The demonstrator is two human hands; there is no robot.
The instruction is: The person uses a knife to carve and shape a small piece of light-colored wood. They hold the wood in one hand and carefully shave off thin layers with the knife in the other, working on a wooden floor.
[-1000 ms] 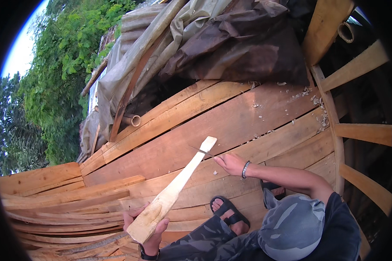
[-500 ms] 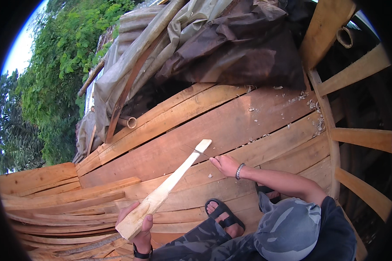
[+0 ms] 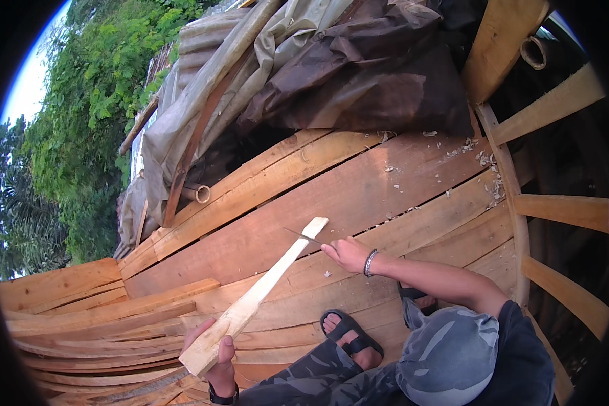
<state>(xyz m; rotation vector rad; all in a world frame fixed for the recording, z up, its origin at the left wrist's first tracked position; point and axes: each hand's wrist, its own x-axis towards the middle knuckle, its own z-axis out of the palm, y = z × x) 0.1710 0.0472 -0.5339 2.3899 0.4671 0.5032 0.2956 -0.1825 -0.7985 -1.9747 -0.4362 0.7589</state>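
My left hand (image 3: 218, 362), with a black watch on its wrist, grips the near end of a long pale wooden strip (image 3: 260, 291). The strip slants up and to the right over the planks, and its far tip is beside my right hand (image 3: 348, 254). That hand wears a bead bracelet and holds a thin dark blade (image 3: 301, 237) against the strip's far end. I sit on the planks in camouflage trousers and black sandals (image 3: 352, 331), with my grey patterned cap (image 3: 446, 355) at the lower right.
Broad reddish planks (image 3: 358, 196) form a curved wooden surface strewn with shavings (image 3: 484, 162). Curved wooden ribs (image 3: 561, 210) stand at the right. Crumpled tarpaulins (image 3: 331, 74) lie behind. Loose boards (image 3: 81, 304) are stacked at the left, with green trees (image 3: 81, 135) beyond.
The near end of the strip has swung a little to the left with my left hand. My right hand has stayed at the strip's far end.
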